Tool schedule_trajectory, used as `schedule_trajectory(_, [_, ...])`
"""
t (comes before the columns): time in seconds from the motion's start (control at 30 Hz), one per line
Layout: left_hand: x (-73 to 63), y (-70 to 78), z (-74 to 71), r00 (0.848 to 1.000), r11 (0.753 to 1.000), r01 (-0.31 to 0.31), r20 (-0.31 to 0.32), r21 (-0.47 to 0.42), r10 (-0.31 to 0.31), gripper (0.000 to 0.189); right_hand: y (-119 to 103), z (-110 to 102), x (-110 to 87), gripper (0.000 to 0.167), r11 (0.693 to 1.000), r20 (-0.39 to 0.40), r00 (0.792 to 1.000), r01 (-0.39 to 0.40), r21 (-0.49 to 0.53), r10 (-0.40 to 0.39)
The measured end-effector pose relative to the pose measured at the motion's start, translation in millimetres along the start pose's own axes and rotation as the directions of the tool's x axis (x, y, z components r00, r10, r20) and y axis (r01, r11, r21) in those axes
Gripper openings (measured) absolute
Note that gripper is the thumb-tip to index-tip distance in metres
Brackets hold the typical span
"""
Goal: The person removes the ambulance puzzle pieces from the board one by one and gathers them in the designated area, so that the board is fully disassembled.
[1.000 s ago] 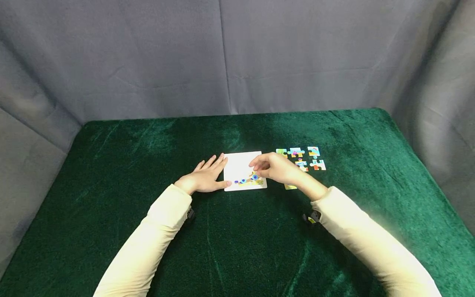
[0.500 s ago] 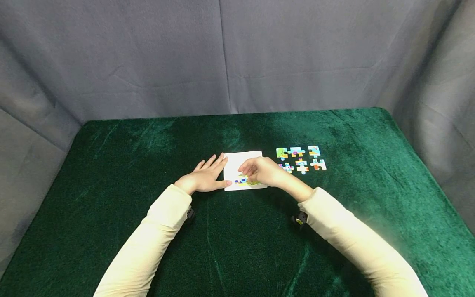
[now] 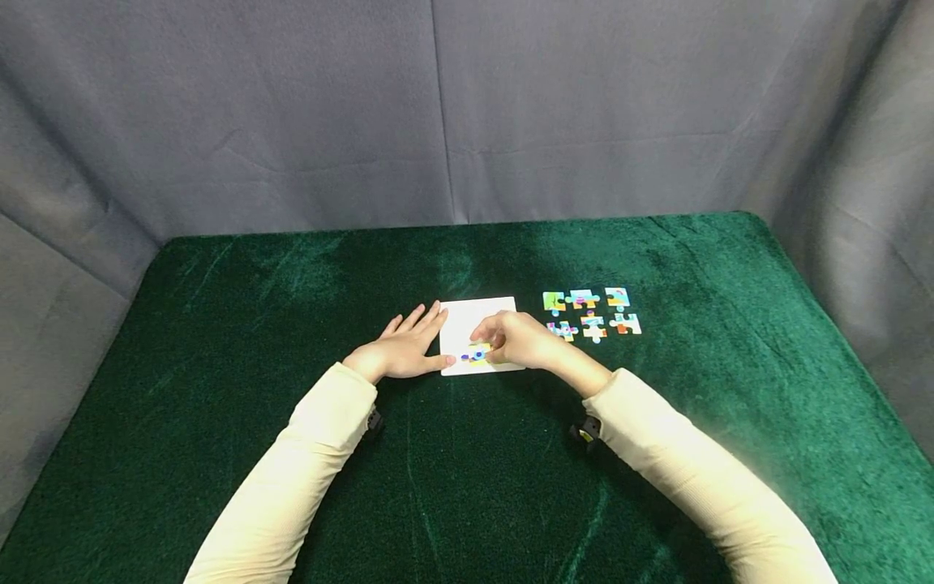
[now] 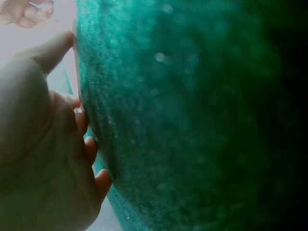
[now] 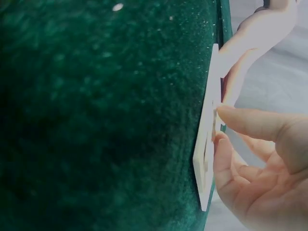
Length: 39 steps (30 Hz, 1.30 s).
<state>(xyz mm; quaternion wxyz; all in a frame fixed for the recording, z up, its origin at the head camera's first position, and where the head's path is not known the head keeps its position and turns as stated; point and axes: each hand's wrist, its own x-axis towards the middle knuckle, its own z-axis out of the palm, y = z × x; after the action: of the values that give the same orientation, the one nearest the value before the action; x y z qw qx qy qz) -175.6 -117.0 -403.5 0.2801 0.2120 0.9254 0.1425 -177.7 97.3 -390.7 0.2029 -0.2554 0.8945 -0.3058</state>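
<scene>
In the head view, a white square puzzle board (image 3: 470, 318) lies flat on the table. My left hand (image 3: 403, 347) rests on its left edge, fingers spread and straight, thumb at the near left corner. Over the board's lower right, my right hand (image 3: 520, 339) pinches a puzzle piece, mostly hidden under the fingers. A bright piece with a blue round shape (image 3: 477, 354) lies on the board just left of that thumb. The right wrist view shows the right thumb (image 5: 236, 118) and curled fingers meeting the board (image 5: 210, 96) seen edge-on.
Right of the board lie several loose jigsaw pieces (image 3: 581, 298) in two rows. Dark green velvety cloth (image 3: 467, 470) covers the table. Behind its far edge hangs a grey curtain (image 3: 292, 113).
My right hand has moved left over the board and settled low on it. A yellowish piece beneath the right wrist has gone from the cloth. My left hand stays put.
</scene>
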Motion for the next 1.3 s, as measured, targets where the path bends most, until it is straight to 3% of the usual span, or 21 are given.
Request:
schedule_trajectory(0.53, [-1.6, 1.4, -0.8, 1.0, 1.0, 0.0, 0.004, -0.003, 0.0, 0.081, 1.1, 3.1, 1.3, 0.029, 0.996, -0.019, 0.999, 0.044, -0.073, -0.045])
schedule_trajectory(1.1, [0.5, 0.8, -0.2, 1.0, 1.0, 0.006, 0.008, 0.009, -0.006, 0.081, 3.5, 2.8, -3.0, 0.028, 0.992, -0.048, 0.991, 0.124, -0.037, -0.126])
schedule_trajectory(1.3, [-0.1, 0.4, -0.1, 1.0, 1.0, 0.003, 0.007, 0.004, -0.003, 0.081, 4.0, 1.0, -3.2, 0.025, 0.994, -0.033, 0.994, 0.107, 0.007, -0.107])
